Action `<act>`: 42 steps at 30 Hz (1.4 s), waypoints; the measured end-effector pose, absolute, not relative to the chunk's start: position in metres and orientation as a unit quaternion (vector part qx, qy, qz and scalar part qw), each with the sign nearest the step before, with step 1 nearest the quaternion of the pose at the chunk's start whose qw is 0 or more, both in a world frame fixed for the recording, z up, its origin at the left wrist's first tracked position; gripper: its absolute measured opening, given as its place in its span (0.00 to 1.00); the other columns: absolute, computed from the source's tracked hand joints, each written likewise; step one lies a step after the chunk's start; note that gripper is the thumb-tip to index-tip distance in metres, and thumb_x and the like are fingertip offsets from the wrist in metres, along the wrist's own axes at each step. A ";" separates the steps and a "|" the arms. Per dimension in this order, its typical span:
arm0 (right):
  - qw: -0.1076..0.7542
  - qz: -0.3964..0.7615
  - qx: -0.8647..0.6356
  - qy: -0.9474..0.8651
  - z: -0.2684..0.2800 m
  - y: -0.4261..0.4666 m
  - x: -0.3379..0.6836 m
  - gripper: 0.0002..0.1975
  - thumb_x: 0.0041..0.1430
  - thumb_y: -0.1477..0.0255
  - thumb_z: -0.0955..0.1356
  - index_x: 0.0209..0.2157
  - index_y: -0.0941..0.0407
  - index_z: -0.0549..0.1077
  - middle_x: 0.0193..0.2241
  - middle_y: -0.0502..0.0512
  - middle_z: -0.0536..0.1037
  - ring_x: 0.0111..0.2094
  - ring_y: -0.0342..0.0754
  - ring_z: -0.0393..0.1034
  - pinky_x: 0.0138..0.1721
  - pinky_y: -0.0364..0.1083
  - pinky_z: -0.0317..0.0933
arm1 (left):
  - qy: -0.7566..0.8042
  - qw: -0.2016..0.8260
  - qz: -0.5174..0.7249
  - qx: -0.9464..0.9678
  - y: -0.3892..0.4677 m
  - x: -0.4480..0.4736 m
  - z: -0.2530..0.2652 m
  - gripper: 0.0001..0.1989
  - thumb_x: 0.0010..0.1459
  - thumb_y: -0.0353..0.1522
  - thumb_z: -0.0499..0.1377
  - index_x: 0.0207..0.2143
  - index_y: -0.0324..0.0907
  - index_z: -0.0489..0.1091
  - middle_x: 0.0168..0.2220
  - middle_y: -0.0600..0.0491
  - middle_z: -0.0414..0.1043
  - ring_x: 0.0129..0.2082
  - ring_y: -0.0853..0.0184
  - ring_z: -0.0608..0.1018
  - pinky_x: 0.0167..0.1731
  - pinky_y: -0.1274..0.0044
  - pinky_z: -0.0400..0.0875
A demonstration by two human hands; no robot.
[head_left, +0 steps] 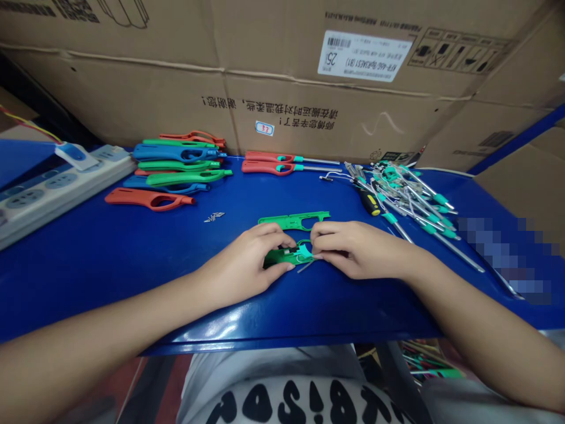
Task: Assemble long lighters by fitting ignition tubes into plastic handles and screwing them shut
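Note:
Low over the blue table, my left hand (253,259) grips a green lighter casing half (277,257) at its left end, thumb in front and fingers behind. A teal trigger (303,253) and some small dark and white parts sit inside that half. My right hand (353,247) is closed at the right end of the same casing, fingertips pinched by the trigger; what exactly they pinch is hidden. Just behind both hands lies a second green casing half (293,221), inner side up. A thin rod piece (304,267) shows under the casing.
Red, green and blue casings (176,168) are piled at left beside a white power strip (66,182). Small screws (214,217) lie nearer. Two red assembled lighters (291,165) rest at the back. Right: metal-tube lighter cores (410,194) and a black-yellow screwdriver (369,201). A cardboard box (282,76) walls the back.

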State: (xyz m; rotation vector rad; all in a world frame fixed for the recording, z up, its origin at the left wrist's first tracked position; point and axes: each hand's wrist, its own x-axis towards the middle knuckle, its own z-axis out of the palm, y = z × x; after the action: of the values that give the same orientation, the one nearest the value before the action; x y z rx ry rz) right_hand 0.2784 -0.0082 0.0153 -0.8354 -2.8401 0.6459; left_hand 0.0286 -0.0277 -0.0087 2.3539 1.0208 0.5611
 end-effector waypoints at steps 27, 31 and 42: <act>-0.045 0.022 -0.283 -0.958 0.020 -0.018 0.271 0.09 0.65 0.80 0.62 0.40 0.55 0.73 0.40 0.54 0.75 0.30 0.45 0.65 0.27 0.46 0.48 | 0.349 0.168 0.178 0.905 -0.032 0.028 -0.010 0.19 0.66 0.31 0.58 0.58 0.38 0.68 0.48 0.44 0.72 0.51 0.55 0.74 0.54 0.62 0.72; -0.058 0.015 -0.287 -0.956 0.024 -0.020 0.269 0.10 0.64 0.81 0.63 0.41 0.55 0.73 0.40 0.54 0.76 0.31 0.46 0.67 0.27 0.46 0.48 | 0.317 0.108 0.147 0.931 -0.036 0.028 -0.011 0.20 0.70 0.30 0.52 0.62 0.39 0.66 0.45 0.44 0.69 0.46 0.56 0.73 0.48 0.63 0.74; 0.094 0.045 -0.330 -0.938 0.023 -0.012 0.282 0.12 0.71 0.68 0.62 0.42 0.55 0.77 0.43 0.56 0.77 0.37 0.47 0.73 0.34 0.45 0.61 | 0.310 0.029 0.124 0.942 -0.043 0.030 -0.019 0.21 0.69 0.27 0.51 0.62 0.39 0.67 0.46 0.42 0.68 0.47 0.53 0.72 0.45 0.61 0.75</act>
State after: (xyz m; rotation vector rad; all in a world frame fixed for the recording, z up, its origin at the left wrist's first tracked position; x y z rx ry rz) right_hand 0.2815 -0.0122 0.0231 -0.9782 -2.7841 0.1325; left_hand 0.0302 -0.0425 -0.0190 2.9067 0.9570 0.3840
